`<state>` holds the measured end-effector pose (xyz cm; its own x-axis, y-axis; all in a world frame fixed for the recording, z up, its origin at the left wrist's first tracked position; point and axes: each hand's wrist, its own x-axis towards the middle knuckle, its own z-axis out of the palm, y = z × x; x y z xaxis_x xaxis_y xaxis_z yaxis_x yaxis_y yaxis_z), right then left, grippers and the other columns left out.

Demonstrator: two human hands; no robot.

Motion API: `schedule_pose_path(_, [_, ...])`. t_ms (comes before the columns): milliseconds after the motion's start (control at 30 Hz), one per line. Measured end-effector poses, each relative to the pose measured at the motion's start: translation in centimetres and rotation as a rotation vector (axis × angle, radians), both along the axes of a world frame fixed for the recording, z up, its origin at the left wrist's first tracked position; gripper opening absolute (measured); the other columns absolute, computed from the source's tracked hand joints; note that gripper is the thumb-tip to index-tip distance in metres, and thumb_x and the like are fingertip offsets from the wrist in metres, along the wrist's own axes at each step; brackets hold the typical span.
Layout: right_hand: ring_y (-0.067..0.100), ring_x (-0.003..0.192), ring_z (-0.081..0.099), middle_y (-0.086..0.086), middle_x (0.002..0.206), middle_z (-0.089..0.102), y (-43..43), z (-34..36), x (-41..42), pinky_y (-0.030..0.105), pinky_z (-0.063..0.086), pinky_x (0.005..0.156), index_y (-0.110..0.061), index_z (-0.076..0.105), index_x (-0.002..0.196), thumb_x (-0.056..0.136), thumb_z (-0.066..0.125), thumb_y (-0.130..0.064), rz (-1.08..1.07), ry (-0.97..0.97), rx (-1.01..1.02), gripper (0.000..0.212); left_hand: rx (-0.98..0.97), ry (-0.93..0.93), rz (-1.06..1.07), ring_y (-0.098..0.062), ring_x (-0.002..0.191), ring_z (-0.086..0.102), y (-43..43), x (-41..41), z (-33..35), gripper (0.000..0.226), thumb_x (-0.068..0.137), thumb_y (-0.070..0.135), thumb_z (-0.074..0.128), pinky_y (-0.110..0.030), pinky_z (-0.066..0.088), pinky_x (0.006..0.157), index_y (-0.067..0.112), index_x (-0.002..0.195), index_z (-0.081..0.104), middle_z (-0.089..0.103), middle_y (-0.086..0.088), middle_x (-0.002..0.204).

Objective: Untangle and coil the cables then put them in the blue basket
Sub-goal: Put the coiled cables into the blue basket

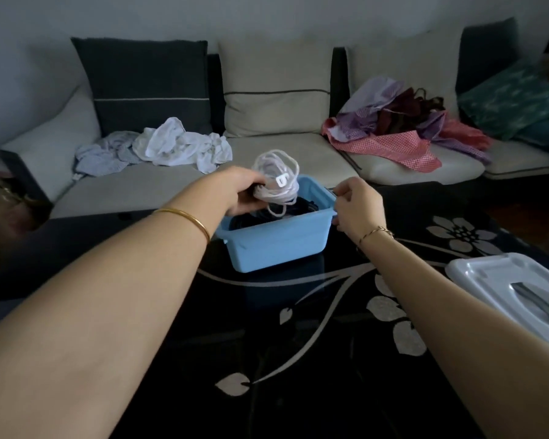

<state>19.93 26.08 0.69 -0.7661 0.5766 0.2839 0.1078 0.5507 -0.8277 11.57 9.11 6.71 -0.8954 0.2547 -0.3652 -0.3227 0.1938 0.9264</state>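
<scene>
A blue basket (279, 245) stands on the black glass table, with dark cables (301, 205) lying inside it. My left hand (240, 193) grips a coiled white cable (276, 180) with a white plug, held over the basket's far left part. The coil's lower loops hang down into the basket. My right hand (357, 205) is at the basket's right rim, fingers curled; whether it grips the rim handle is hidden behind the hand.
A white plastic lid (517, 286) lies at the table's right edge. Beyond the table is a sofa (282, 147) with white clothes (159, 147) on the left and a pile of red and purple clothes (403, 128) on the right.
</scene>
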Motion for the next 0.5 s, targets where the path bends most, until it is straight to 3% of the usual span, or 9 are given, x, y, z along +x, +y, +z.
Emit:
schedule_pose_path(133, [0.028,0.087,0.060,0.007,0.101,0.062,-1.9,0.6,-2.7,0.040,0.052,0.076,-0.015,0.058,0.109,0.087,0.042,-0.005,0.139,-0.015,0.260,0.029,0.078,-0.084,0.172,-0.018,0.064,0.055,-0.9,-2.2,-2.3,0.008,0.097,0.011,0.053,-0.026,0.048,0.032,0.005,0.091,0.055,0.056,-0.009,0.076])
schedule_pose_path(200, [0.028,0.102,0.054,0.005,0.110,0.061,-2.7,0.3,-3.7,0.036,0.046,0.083,-0.016,0.059,0.112,0.083,0.044,-0.003,0.241,-0.120,0.477,0.036,0.014,-0.081,0.173,-0.018,0.065,0.053,-0.7,-2.6,-3.3,0.006,0.098,0.009,0.050,-0.026,0.048,0.034,0.005,0.099,0.054,0.054,-0.009,0.078])
schedule_pose_path(267, [0.027,0.110,0.049,0.004,0.115,0.059,-3.3,-0.5,-4.0,0.035,0.041,0.086,-0.018,0.060,0.113,0.083,0.044,-0.004,0.295,-0.264,0.625,0.037,-0.125,0.007,0.149,-0.023,0.078,0.061,-0.3,-3.0,-4.0,0.008,0.096,0.006,0.052,-0.031,0.059,0.055,0.001,0.101,0.056,0.061,-0.014,0.092])
schedule_pose_path(333, [0.024,0.111,0.047,0.002,0.116,0.057,-3.5,-1.4,-3.8,0.035,0.034,0.085,-0.020,0.060,0.112,0.085,0.044,-0.006,0.295,-0.321,0.719,0.034,-0.267,0.108,0.130,-0.026,0.097,0.062,0.0,-3.8,-4.8,0.015,0.095,0.006,0.054,-0.037,0.056,0.085,-0.002,0.107,0.057,0.059,-0.019,0.122])
schedule_pose_path(367, [0.023,0.110,0.046,0.001,0.115,0.057,-3.5,-1.7,-3.7,0.034,0.033,0.086,-0.020,0.059,0.111,0.085,0.045,-0.007,0.290,-0.320,0.746,0.033,-0.275,0.132,0.138,-0.023,0.094,0.060,0.1,-3.7,-4.9,0.019,0.095,0.006,0.053,-0.035,0.055,0.088,-0.004,0.111,0.055,0.056,-0.018,0.130])
schedule_pose_path(433, [0.021,0.109,0.046,-0.002,0.113,0.057,-3.4,-1.9,-3.4,0.035,0.034,0.088,-0.022,0.057,0.110,0.083,0.049,-0.012,0.295,-0.325,0.776,0.030,-0.254,0.155,0.145,-0.018,0.068,0.060,0.1,-3.6,-5.0,0.033,0.096,0.005,0.051,-0.029,0.059,0.071,-0.003,0.127,0.049,0.060,-0.019,0.122])
schedule_pose_path(500, [0.020,0.106,0.046,-0.003,0.107,0.057,-3.4,-1.6,-3.0,0.035,0.034,0.086,-0.023,0.056,0.104,0.081,0.052,-0.017,0.305,-0.355,0.804,0.024,-0.273,0.133,0.170,-0.020,0.036,0.058,-0.3,-2.9,-4.6,0.042,0.094,0.005,0.057,-0.032,0.056,0.046,-0.004,0.131,0.042,0.066,-0.021,0.081])
